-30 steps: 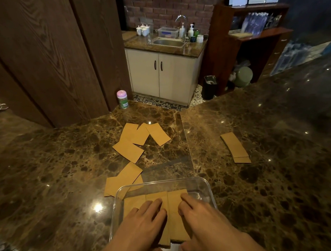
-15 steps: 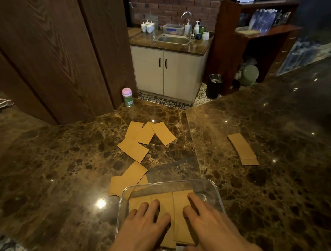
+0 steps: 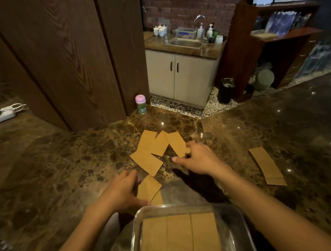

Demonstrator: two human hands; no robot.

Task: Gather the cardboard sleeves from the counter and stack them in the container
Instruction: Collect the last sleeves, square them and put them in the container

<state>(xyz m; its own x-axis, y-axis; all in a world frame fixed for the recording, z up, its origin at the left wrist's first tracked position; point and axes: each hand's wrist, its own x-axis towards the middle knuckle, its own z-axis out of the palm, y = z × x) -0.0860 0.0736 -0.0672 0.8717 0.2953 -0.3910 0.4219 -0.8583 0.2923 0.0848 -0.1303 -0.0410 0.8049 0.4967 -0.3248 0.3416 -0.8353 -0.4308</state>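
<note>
Cardboard sleeves (image 3: 156, 146): light, thin; pinch an edge; left hand (image 3: 122, 192) grasps near sleeve (image 3: 149, 188); right hand (image 3: 198, 158) fingers (image 3: 191, 144) curl at far sleeve (image 3: 177, 145), hold unclear.

A single head-worn wide-angle view looks forward and down, close over the counter (image 3: 69, 175), toward the sink (image 3: 186, 44) beyond.

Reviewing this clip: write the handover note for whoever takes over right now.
Left hand: on the near sleeves beside the container; grip unclear.
Right hand: fingers curled round the rightmost sleeve of the far cluster.
Done: three rows of sleeves lie flat in the container.
To do: far cluster, near sleeves, and the stack at the right of the counter.
</note>
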